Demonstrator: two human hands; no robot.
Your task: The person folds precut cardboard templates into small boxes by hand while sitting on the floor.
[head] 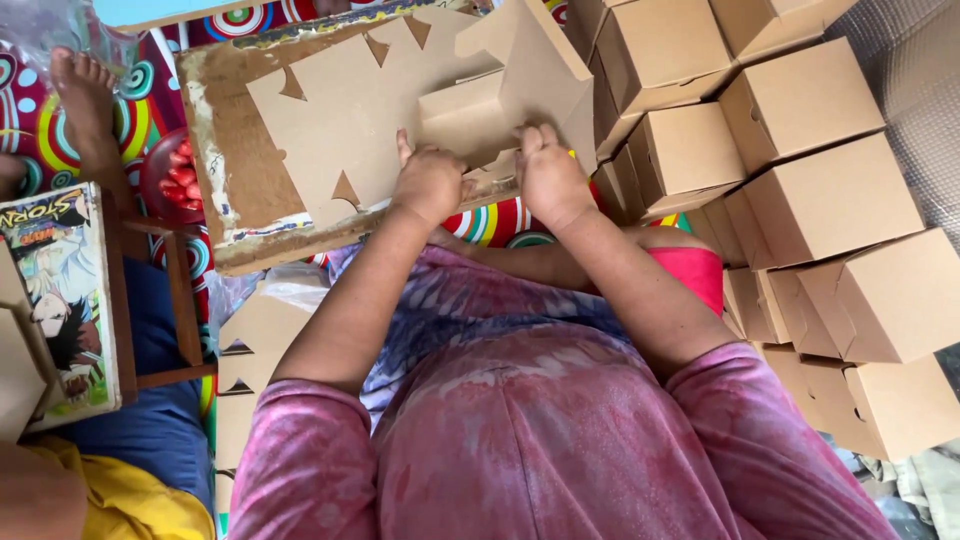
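Observation:
My left hand (430, 182) and my right hand (548, 175) both press on a half-folded brown cardboard box (510, 95) near the front edge of a worn wooden board (225, 140). The box stands partly shaped, with its flaps up. Under it on the board lies a flat die-cut cardboard blank (335, 115) with notched edges. My fingers curl over the lower flap of the box, the two hands a few centimetres apart.
Several folded brown boxes (820, 200) are piled at the right. Flat blanks (250, 350) lie stacked below the board at the left. Another person's bare foot (85, 95) rests at top left on a colourful mat. A comic book (60, 290) lies on a wooden stool.

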